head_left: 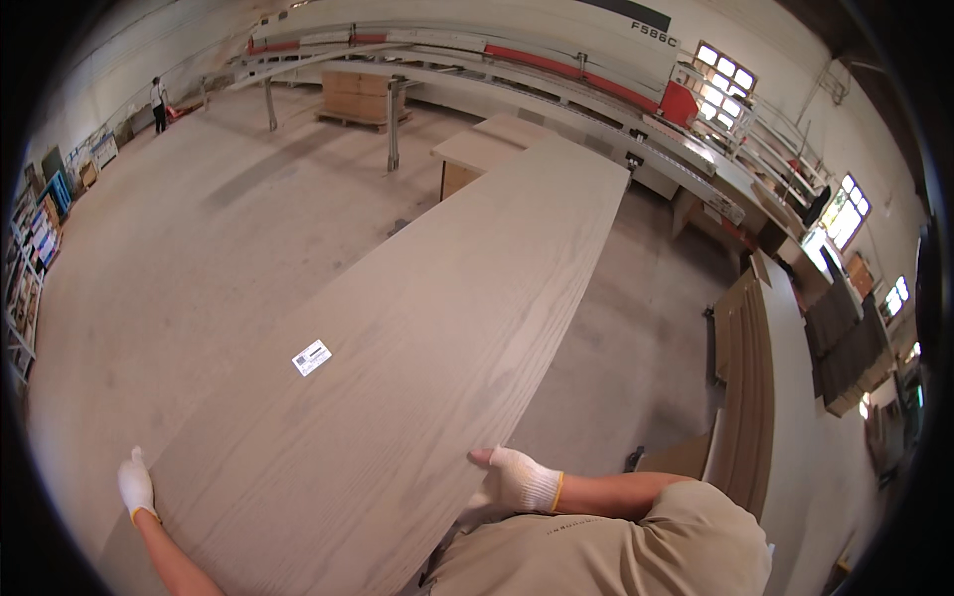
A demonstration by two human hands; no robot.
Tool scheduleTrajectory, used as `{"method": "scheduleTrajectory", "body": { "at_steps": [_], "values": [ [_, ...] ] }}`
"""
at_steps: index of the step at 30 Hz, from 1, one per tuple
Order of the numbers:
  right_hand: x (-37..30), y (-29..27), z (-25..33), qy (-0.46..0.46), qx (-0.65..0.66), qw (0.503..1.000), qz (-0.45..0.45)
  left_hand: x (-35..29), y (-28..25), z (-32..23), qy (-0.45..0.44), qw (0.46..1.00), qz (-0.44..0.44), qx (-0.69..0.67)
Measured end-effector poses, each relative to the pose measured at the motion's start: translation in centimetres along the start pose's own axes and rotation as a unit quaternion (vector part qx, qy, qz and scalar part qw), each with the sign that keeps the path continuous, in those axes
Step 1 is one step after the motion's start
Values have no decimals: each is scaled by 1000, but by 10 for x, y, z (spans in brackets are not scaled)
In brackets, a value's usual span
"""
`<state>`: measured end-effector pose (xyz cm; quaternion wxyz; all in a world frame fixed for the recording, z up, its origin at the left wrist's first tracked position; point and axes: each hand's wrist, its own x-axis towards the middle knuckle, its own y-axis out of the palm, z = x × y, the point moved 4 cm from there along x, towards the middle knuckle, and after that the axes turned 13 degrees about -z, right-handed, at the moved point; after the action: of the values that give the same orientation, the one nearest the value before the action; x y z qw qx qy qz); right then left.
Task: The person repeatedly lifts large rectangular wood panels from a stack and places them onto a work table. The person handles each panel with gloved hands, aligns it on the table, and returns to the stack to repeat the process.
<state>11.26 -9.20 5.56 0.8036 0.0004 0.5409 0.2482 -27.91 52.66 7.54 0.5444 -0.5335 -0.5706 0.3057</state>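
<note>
A long, wood-grain board (397, 328), greyish brown with a small white label (311, 358), stretches from near my body to the far middle. My left hand (136, 484), in a white knit glove, is at the board's near left edge with its thumb up along the side; its fingers are partly hidden. On the right edge, my gloved right hand (524, 480) grips the board, thumb on top and the other fingers mostly out of sight underneath. The thumb tip of this glove looks bare. At its far end the board lies over or beside another pale panel (487, 142).
A long machine with a red strip (576, 74) runs along the back. Stacked boards (740, 368) stand close on my right. Behind are a wooden stack on a pallet (360, 99) and machine legs (393, 129). A person (159, 104) stands far left; shelving (30, 268) lines that side.
</note>
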Motion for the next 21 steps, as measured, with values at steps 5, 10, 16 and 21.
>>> {"method": "scheduleTrajectory", "body": {
  "at_steps": [5, 10, 16, 21],
  "values": [
    [-36, -38, 96, -266, -618, 725, -150, 1, 25, -25, 93, 986, -33, -133],
    [49, -122, 135, -368, -91, 845, -377, -66, 64, -115, 82, 994, 39, 62],
    [126, -168, 135, -410, 141, 827, -358, -64, 44, -122, -24, 995, 62, 79],
    [129, -132, 172, -360, 166, 886, -240, -59, 30, -137, -52, 993, 79, 75]
  ]
}}
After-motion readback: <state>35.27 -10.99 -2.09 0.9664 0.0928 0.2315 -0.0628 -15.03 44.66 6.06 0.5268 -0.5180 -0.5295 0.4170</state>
